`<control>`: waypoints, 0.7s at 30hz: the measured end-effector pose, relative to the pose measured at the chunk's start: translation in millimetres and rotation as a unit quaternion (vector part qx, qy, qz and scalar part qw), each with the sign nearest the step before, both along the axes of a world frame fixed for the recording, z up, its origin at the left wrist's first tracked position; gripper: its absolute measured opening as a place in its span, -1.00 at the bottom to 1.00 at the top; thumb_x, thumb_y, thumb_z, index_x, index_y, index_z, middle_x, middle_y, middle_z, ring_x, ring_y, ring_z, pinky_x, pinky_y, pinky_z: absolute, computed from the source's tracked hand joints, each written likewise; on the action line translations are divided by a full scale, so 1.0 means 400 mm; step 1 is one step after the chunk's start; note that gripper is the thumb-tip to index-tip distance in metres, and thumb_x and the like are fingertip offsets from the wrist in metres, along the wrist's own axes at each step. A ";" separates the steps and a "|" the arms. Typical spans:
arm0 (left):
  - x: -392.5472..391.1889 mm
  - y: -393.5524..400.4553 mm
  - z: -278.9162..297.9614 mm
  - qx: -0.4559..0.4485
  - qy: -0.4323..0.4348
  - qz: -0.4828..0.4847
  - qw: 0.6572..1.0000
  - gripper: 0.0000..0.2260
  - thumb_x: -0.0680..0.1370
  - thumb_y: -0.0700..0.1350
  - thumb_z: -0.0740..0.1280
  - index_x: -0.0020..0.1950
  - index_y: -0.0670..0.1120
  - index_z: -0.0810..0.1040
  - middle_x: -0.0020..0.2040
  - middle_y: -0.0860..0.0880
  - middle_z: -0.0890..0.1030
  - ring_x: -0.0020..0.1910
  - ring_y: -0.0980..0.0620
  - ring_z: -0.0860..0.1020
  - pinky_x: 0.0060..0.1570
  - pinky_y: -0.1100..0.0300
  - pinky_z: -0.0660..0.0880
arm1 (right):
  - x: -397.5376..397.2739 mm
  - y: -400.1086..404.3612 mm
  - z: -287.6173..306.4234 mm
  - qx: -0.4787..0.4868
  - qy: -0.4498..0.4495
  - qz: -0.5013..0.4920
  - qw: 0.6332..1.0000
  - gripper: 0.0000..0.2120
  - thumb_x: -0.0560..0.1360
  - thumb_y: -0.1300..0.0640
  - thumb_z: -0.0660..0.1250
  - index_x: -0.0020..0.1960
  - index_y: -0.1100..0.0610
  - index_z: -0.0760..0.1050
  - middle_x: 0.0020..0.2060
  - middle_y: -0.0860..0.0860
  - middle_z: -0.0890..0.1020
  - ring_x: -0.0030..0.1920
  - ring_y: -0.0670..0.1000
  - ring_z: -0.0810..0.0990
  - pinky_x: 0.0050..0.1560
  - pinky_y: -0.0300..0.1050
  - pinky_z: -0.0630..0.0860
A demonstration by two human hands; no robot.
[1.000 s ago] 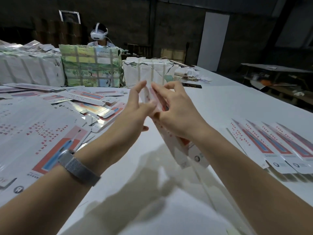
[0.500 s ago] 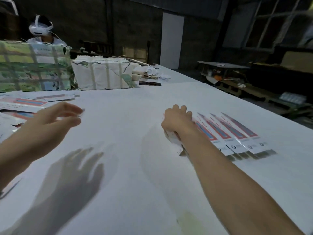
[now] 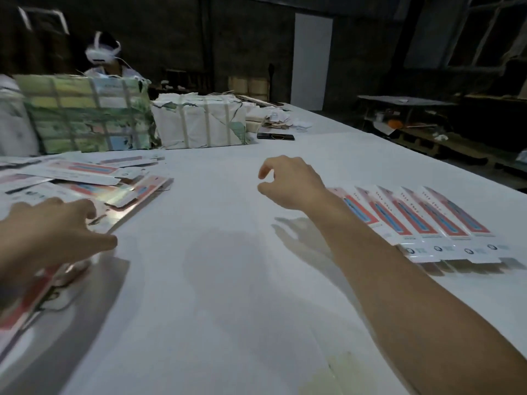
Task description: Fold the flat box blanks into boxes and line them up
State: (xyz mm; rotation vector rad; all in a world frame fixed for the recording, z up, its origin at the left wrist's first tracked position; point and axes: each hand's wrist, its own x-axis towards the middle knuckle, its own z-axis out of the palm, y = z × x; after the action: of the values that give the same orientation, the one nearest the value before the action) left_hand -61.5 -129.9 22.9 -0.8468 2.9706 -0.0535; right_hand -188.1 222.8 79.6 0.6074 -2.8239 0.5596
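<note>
Boxes (image 3: 422, 220) now number five in the row as the right hand (image 3: 288, 182), empty and loosely curled, lifts away, while the left hand (image 3: 54, 223), fingers straight, reaches the blanks (image 3: 125, 195) for another.

Red-and-blue striped boxes (image 3: 422, 220) — white table (image 3: 228, 280)

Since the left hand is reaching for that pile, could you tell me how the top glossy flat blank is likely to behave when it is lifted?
The glossy blank looks thin and long, so it will probably flex or droop when held by one end. Its sheen suggests a slick face that may slide off the pile. It likely weighs little, so the left hand might drag neighbours along.
</note>
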 end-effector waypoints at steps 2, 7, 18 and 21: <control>0.058 0.083 0.063 -0.034 -0.018 0.032 0.999 -0.48 0.17 0.42 0.24 -0.04 0.11 0.43 -0.08 0.00 0.45 0.02 -0.13 0.45 0.01 0.02 0.47 | 0.046 -0.047 0.001 -0.019 0.005 0.076 0.997 -0.85 0.50 -0.03 0.32 0.07 -0.13 0.53 -0.07 -0.10 0.51 0.03 0.05 0.49 -0.05 -0.06 0.40; 0.089 0.165 0.089 -0.065 -0.008 -0.011 0.998 -0.79 0.46 0.06 0.34 0.01 -0.01 0.46 -0.14 -0.01 0.42 -0.04 -0.11 0.38 -0.24 0.11 0.32 | 0.133 -0.115 -0.002 -0.044 0.034 0.194 0.979 -0.93 0.51 -0.02 0.33 -0.06 -0.19 0.46 -0.31 -0.14 0.43 -0.14 -0.02 0.45 -0.11 -0.07 0.40; 0.116 0.162 0.101 -0.030 -0.080 -0.024 0.996 -0.63 0.46 -0.14 0.24 0.24 0.11 0.52 0.17 -0.02 0.56 0.20 -0.14 0.42 0.16 -0.08 0.50 | 0.186 -0.162 -0.046 -0.059 0.065 0.245 0.965 -0.92 0.50 0.03 0.34 -0.03 -0.12 0.58 -0.38 -0.12 0.47 -0.24 -0.06 0.50 -0.11 0.00 0.52; 0.113 0.174 0.100 -0.036 -0.078 -0.055 0.995 -0.68 0.48 -0.19 0.28 0.22 0.00 0.55 0.07 -0.07 0.57 0.10 -0.13 0.52 0.02 0.02 0.58 | 0.187 -0.168 -0.056 -0.054 0.063 0.245 0.966 -0.92 0.50 0.03 0.34 -0.04 -0.13 0.57 -0.39 -0.13 0.46 -0.24 -0.08 0.48 -0.11 -0.02 0.52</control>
State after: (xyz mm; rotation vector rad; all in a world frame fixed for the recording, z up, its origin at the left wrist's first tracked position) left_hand -16.4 -60.4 62.9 -0.6525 2.8810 -0.2230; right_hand -113.1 155.8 57.3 1.2818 -2.4985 0.7177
